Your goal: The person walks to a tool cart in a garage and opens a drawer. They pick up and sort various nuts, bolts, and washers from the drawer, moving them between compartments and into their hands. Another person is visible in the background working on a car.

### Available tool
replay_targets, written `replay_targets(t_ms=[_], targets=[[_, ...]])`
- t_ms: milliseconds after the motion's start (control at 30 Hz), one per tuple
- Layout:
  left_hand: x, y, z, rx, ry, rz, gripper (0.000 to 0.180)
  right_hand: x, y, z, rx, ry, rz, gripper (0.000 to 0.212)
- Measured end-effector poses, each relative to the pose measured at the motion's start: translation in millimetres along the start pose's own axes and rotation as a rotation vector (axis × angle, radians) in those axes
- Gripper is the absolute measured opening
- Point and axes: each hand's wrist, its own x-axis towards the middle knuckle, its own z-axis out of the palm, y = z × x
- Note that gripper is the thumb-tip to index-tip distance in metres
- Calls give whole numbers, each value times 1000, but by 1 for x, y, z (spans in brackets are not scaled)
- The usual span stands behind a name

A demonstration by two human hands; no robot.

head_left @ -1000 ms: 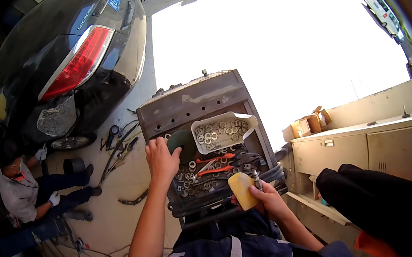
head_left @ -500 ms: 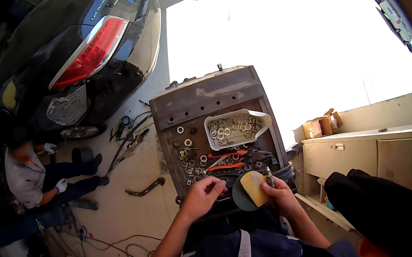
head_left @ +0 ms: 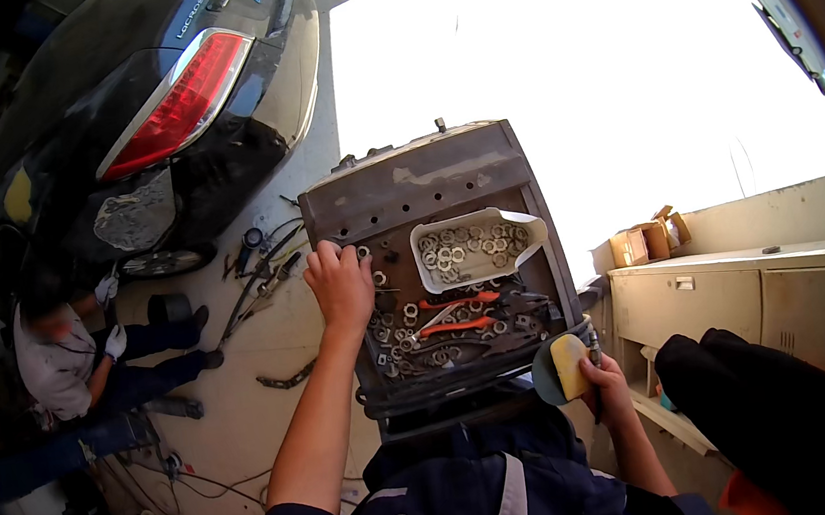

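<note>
My right hand (head_left: 603, 378) grips an air sander (head_left: 572, 366) with a yellow body, a grey-green round pad and a metal hose fitting. It is at the near right corner of a brown metal tool cart (head_left: 414, 179), just off the top. My left hand (head_left: 340, 283) is closed over the cart's left edge, its fingertips partly hidden, beside a loose nut (head_left: 363, 252). On the cart top sits a white plastic tub (head_left: 476, 276) full of metal nuts. Nearer me lie orange-handled pliers (head_left: 457, 326) among several loose nuts and small parts.
A dark car (head_left: 214, 87) stands at the far left. Below it a seated person (head_left: 61, 355) wears white gloves. Tools and hoses (head_left: 255, 274) lie on the floor left of the cart. At the right are a beige cabinet (head_left: 684, 304) and cardboard boxes (head_left: 647, 240).
My left hand has moved up and left from the cart's near side to its left edge. My right hand has carried the sander right. The cart's near edge has come into view.
</note>
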Motion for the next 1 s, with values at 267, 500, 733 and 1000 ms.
replay_targets(t_ms=[267, 500, 733, 1000], targets=[[-6, -11, -17, -685, -208, -297, 21, 2, 6, -6, -106, 48, -5, 25], [-50, 2, -71, -1554, -467, -776, 13, 4, 5, 0, -125, 54, -29, 29], [-51, 23, -86, -1402, -452, -722, 17, 1, -1, 5, -76, -4, -15, 30], [-55, 34, -93, -1254, -419, -598, 15, 2, 3, -2, -122, 11, -23, 32]])
